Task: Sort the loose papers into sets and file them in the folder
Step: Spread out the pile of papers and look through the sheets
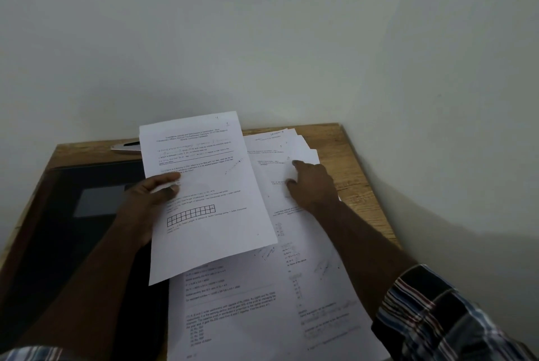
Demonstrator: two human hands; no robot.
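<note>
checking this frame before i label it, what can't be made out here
- Printed text on the held sheet: head view, too small and blurred to read.
- Dark folder: partly covered by the left hand and forearm.
- Fanned papers: right hand covers parts.
- Silvery object: sheet hides its end.

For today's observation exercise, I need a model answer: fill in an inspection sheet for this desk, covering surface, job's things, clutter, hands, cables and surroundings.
Surface: wooden desk, set against a wall.
Job's things: printed sheet lifted above the desk; loose papers fanned out and overlapping; dark folder lying flat on the left.
Clutter: a flat silvery object at the back edge, mostly hidden.
Hands: left hand grips the printed sheet by its edge; right hand rests with its fingers on the loose papers.
Cables: nothing seen.
Surroundings: plain pale wall; checked sleeve on the right arm.
</note>
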